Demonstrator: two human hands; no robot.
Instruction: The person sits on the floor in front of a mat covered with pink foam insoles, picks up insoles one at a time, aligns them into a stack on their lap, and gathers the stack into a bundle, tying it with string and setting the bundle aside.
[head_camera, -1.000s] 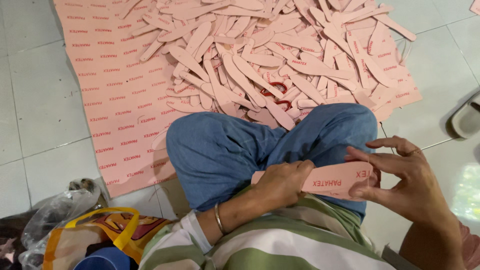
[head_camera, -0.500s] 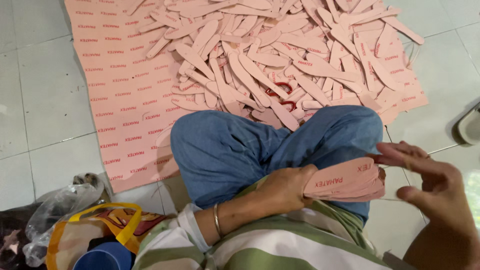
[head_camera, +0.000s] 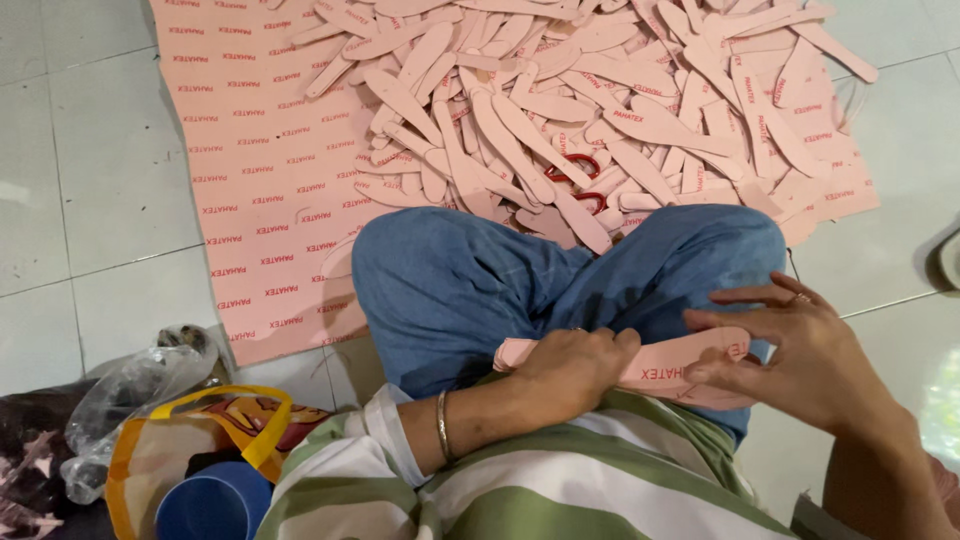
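Note:
I sit cross-legged in blue jeans (head_camera: 470, 285) on a tiled floor. My left hand (head_camera: 572, 370), with a metal bangle at the wrist, grips a stack of pink insole-shaped cutouts (head_camera: 672, 366) over my lap. My right hand (head_camera: 800, 350) holds the stack's other end, fingers spread along its edge. In front of my knees lies a big heap of the same pink cutouts (head_camera: 590, 120) on a pink printed sheet (head_camera: 260, 190). Red scissor handles (head_camera: 578, 168) show among the heap.
At my left lie a yellow-handled bag (head_camera: 200, 440), a blue cup (head_camera: 215, 505) and a crumpled clear plastic bag (head_camera: 130, 390). A sandal (head_camera: 950, 262) sits at the right edge. White floor tiles (head_camera: 100, 150) surround the sheet.
My right hand has closed in onto the stack's right end. The view has shifted slightly; the stack stays over my lap in my left hand.

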